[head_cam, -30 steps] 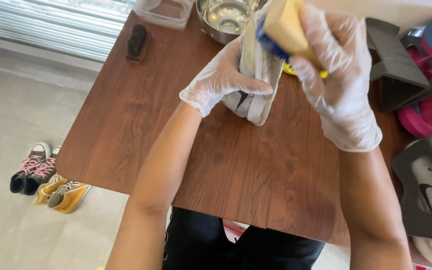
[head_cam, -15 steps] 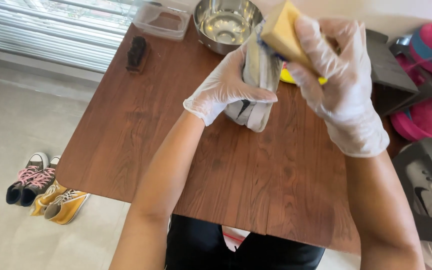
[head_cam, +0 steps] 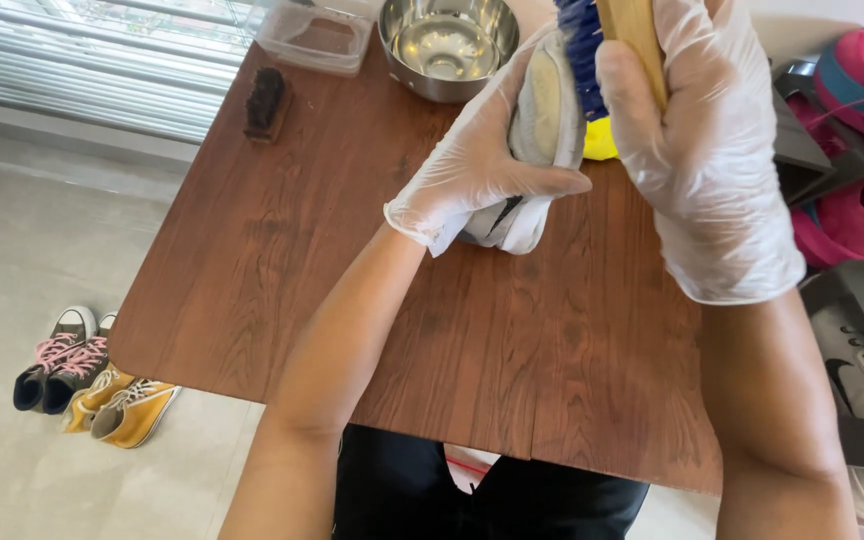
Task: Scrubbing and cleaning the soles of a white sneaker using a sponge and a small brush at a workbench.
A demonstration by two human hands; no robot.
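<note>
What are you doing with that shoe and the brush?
A person in thin clear gloves is scrubbing a shoe. The left hand holds the pale shoe up over the wooden table, sole showing. The right hand presses a wooden brush with blue bristles against it. A metal bowl, a clear tub and a small dark brush sit on the table.

Both hands wear thin, translucent white disposable gloves that wrinkle and bag loosely over the fingers. The left hand has a glove whose cuff is rolled and bunched unevenly at the wrist. The right hand has a glove that reaches a little past the wrist and ends in a smoother, slightly flared edge. Above the gloves both forearms are bare, with no sleeves, watch or bands. Lower down, past the near edge of the table, the person wears dark black clothing, with a small patch of white and a red line showing at its middle.
</note>
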